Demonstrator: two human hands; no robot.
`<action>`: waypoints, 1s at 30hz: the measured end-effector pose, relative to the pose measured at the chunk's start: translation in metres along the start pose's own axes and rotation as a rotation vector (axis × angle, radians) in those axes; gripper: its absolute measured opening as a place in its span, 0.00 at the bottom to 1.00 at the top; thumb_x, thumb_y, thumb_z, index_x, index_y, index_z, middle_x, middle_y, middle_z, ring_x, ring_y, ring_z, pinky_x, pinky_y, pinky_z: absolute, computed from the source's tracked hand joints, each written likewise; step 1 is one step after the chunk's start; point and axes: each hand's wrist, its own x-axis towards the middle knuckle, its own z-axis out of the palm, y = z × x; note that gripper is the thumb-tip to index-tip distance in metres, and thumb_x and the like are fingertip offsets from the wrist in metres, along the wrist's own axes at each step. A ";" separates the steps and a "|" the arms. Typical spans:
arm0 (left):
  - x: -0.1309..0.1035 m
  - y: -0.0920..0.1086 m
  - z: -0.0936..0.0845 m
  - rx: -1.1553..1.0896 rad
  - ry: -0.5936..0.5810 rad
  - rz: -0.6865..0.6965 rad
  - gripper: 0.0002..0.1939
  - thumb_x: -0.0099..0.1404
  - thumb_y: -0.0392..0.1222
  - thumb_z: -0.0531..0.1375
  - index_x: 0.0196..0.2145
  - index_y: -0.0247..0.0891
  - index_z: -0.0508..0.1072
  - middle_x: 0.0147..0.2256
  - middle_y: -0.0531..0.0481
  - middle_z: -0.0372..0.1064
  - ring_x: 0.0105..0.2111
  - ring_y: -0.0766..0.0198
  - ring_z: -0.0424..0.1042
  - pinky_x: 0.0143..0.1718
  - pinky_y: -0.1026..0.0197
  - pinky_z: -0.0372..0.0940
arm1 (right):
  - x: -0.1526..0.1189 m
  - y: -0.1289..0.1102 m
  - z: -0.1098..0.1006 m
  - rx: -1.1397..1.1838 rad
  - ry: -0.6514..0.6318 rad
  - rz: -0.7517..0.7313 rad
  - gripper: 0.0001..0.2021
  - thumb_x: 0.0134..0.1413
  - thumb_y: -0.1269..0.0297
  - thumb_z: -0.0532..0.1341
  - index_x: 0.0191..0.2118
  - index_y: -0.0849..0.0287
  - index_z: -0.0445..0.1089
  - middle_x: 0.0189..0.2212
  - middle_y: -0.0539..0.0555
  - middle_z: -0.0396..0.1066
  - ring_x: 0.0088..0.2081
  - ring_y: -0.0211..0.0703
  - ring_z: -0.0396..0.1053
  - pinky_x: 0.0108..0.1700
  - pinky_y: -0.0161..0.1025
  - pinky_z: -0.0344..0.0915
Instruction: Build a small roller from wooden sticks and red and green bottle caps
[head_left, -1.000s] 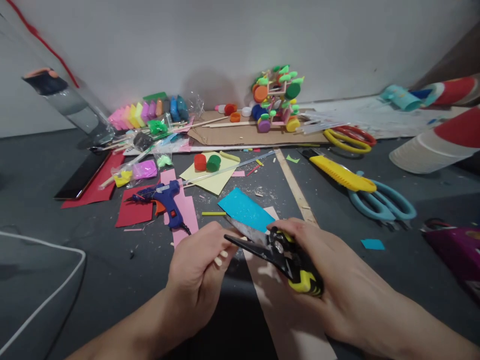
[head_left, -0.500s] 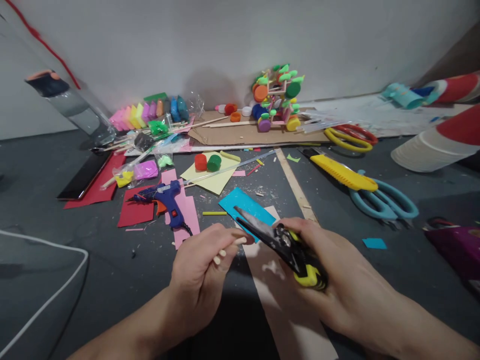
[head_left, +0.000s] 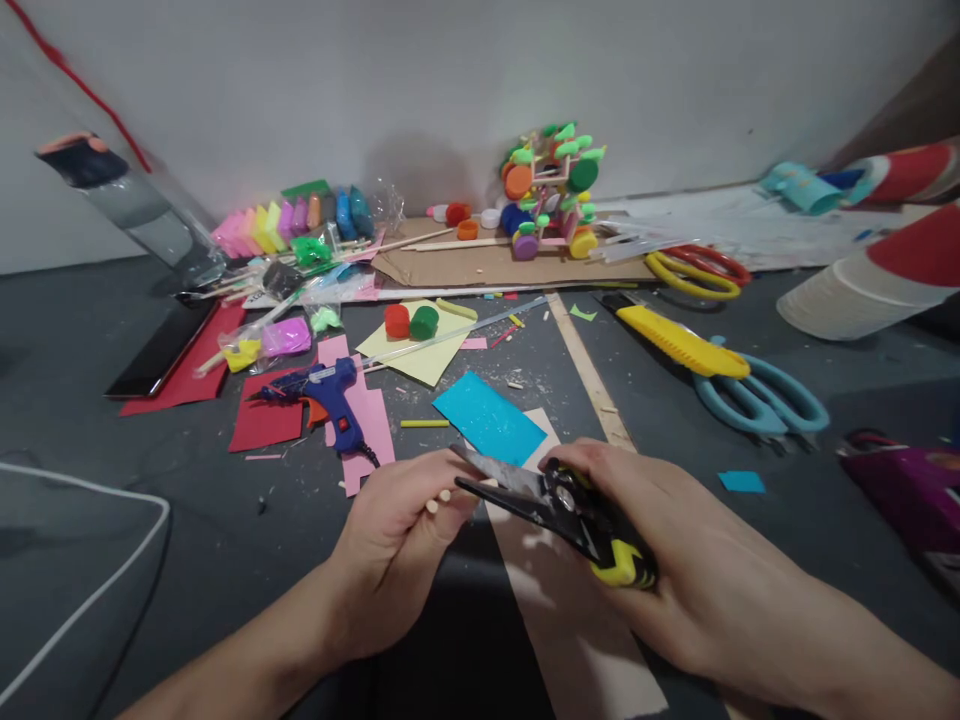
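Dim, soft light; wide-angle edge distortion

snips (head_left: 568,505) before card (head_left: 491,420) | glue gun (head_left: 341,405) left | utility knife (head_left: 682,342) right | caps (head_left: 424,322) on paper (head_left: 431,368) behind

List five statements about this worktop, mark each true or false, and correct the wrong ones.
1. The right hand holds black-and-yellow cutters. True.
2. The left hand holds nothing. False: it grips pale sticks.
3. The glue gun lies partly on pink paper. True.
4. The red cap and green cap rest on blue paper. False: they rest on pale yellow paper.
5. The cutters' blades are closed together. False: they stand apart.
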 end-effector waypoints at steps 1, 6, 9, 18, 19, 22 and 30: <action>0.001 0.000 0.000 0.009 0.000 0.006 0.12 0.72 0.31 0.54 0.33 0.40 0.74 0.32 0.53 0.77 0.31 0.67 0.75 0.35 0.69 0.68 | 0.000 0.000 0.000 -0.027 0.013 -0.016 0.12 0.64 0.61 0.53 0.50 0.59 0.61 0.40 0.60 0.77 0.37 0.49 0.77 0.35 0.40 0.72; -0.001 0.003 -0.002 0.039 -0.004 0.013 0.14 0.70 0.27 0.54 0.37 0.42 0.77 0.35 0.55 0.80 0.34 0.68 0.78 0.39 0.70 0.70 | -0.001 0.003 0.002 -0.054 0.009 0.010 0.10 0.58 0.67 0.52 0.46 0.57 0.63 0.31 0.54 0.75 0.30 0.46 0.75 0.29 0.39 0.70; -0.002 0.005 -0.001 0.054 0.042 0.012 0.13 0.70 0.28 0.56 0.36 0.41 0.77 0.34 0.55 0.81 0.32 0.69 0.77 0.37 0.71 0.70 | 0.000 0.004 0.001 -0.012 0.046 0.061 0.10 0.57 0.67 0.54 0.46 0.56 0.62 0.31 0.52 0.75 0.29 0.44 0.74 0.29 0.37 0.70; 0.004 0.001 0.000 0.095 0.100 0.139 0.11 0.72 0.33 0.56 0.31 0.38 0.73 0.28 0.53 0.73 0.26 0.69 0.71 0.28 0.69 0.66 | 0.000 0.003 0.002 -0.028 0.008 0.036 0.17 0.64 0.55 0.56 0.53 0.60 0.63 0.42 0.60 0.76 0.41 0.50 0.77 0.38 0.42 0.73; 0.004 0.001 0.000 0.114 0.114 0.160 0.11 0.72 0.34 0.56 0.31 0.38 0.73 0.27 0.53 0.72 0.26 0.69 0.70 0.27 0.69 0.65 | 0.000 0.003 0.002 -0.029 0.007 0.038 0.17 0.64 0.55 0.56 0.53 0.61 0.63 0.42 0.60 0.76 0.41 0.50 0.77 0.37 0.42 0.73; 0.005 0.001 0.000 0.184 0.156 0.191 0.12 0.72 0.33 0.55 0.30 0.38 0.71 0.26 0.54 0.69 0.25 0.70 0.68 0.27 0.70 0.64 | 0.001 0.001 0.001 -0.008 -0.002 0.047 0.15 0.64 0.57 0.56 0.50 0.60 0.64 0.38 0.58 0.76 0.37 0.48 0.77 0.35 0.41 0.73; 0.001 0.001 0.003 0.270 0.187 0.202 0.11 0.71 0.32 0.55 0.32 0.37 0.76 0.28 0.52 0.76 0.27 0.67 0.73 0.30 0.67 0.67 | -0.002 -0.003 0.006 -0.049 0.037 0.057 0.09 0.61 0.64 0.53 0.45 0.59 0.64 0.29 0.54 0.74 0.28 0.45 0.73 0.26 0.38 0.67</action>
